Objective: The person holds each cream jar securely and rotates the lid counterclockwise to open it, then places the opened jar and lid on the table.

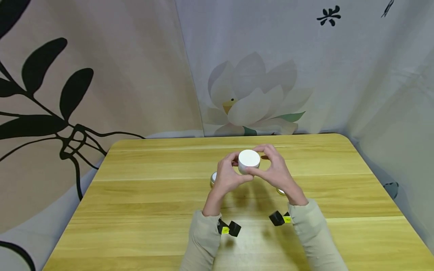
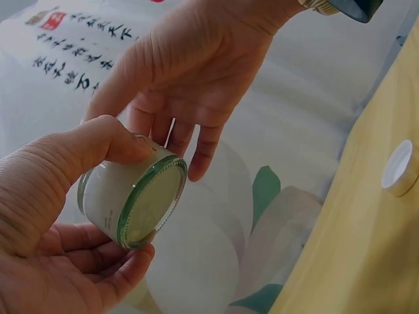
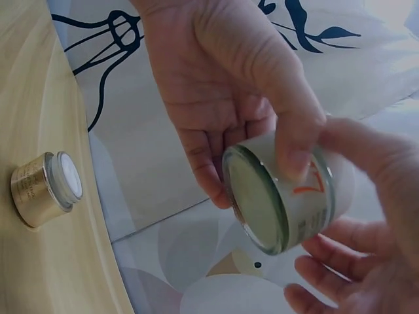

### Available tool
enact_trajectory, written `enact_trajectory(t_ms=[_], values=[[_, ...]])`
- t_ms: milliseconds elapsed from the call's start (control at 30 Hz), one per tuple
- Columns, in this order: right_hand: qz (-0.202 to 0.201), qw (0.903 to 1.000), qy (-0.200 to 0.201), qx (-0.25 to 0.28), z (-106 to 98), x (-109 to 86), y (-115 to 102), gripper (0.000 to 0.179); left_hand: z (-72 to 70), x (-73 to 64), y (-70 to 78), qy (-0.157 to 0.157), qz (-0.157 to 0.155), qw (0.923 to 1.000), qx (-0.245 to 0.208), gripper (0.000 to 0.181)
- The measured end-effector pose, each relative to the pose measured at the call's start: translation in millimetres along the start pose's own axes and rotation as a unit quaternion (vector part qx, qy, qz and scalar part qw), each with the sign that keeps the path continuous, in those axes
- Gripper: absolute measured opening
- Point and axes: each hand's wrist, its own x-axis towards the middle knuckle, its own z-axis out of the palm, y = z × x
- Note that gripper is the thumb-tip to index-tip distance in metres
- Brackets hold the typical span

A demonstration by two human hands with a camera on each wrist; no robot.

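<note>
Up over the table, both hands hold a small glass jar [image 1: 249,159] with a white top, a greenish see-through base and an orange mark on its label. My left hand [image 1: 229,174] grips one side, its thumb [image 2: 127,142] on the jar wall and fingers curled underneath. From the other side my right hand [image 1: 275,170] holds the jar between thumb and fingers near the white top. In the right wrist view, the base [image 3: 256,201] points toward the left, so the jar is tilted there.
A gold jar [image 3: 36,191] with a white inner top stands on the wooden table [image 1: 149,210], partly behind my left hand in the head view. A gold cap [image 2: 400,169] with a white inside lies near my right wrist. Printed curtains surround the table.
</note>
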Motion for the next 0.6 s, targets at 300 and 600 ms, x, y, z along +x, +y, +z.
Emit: enact_trajectory(t_ms=[300, 600], values=[[-0.021, 0.9993, -0.029, 0.008, 0.6, -1.2, 3.5, 0.061, -0.2, 0.4, 0.7, 0.001, 0.000, 1.0000, -0.004, 0.054], [-0.025, 0.9996, -0.003, 0.017, 1.6, -0.3, 3.9, 0.047, -0.2, 0.1, 0.8, 0.002, 0.000, 1.0000, 0.002, 0.054]])
